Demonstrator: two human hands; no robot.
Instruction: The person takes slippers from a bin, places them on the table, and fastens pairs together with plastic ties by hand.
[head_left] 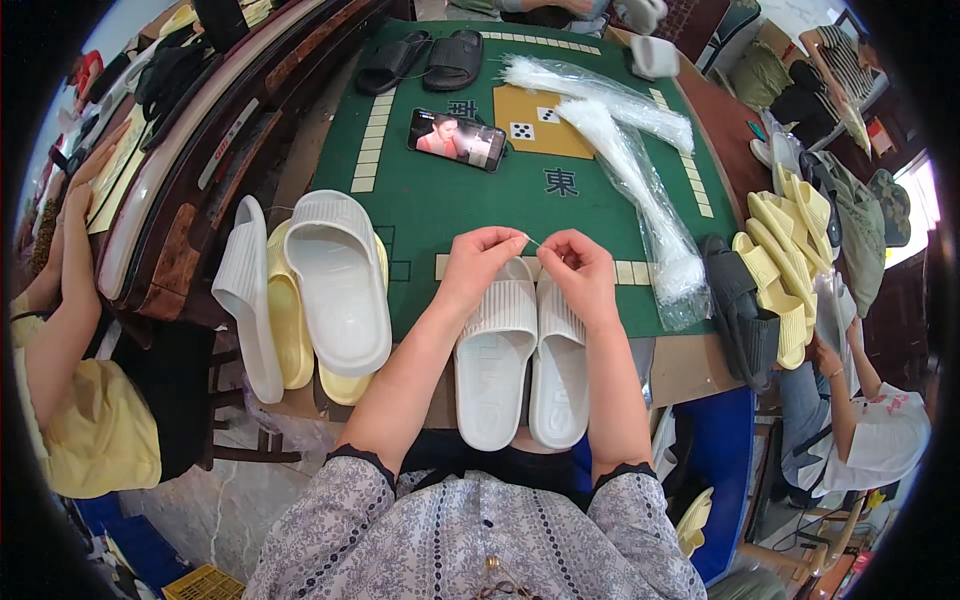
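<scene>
A pair of light grey slide slippers, the left one (495, 375) and the right one (562, 385), stands side by side at the table's near edge, toes away from me. Just beyond the toes, my left hand (478, 265) pinches one end of a thin clear plastic tie (534, 242). The other end is between the fingertips of my right hand (582, 272). The tie is partly hidden by my fingers. Whether it passes through both slippers I cannot tell.
Grey slippers (340, 320) lie on yellow ones (287, 325) at left. Clear bags of ties (645, 195) and a phone (456, 139) rest on the green mat (450, 205). Black slippers (453, 62) sit behind, yellow ones (785, 275) at right. People work on both sides.
</scene>
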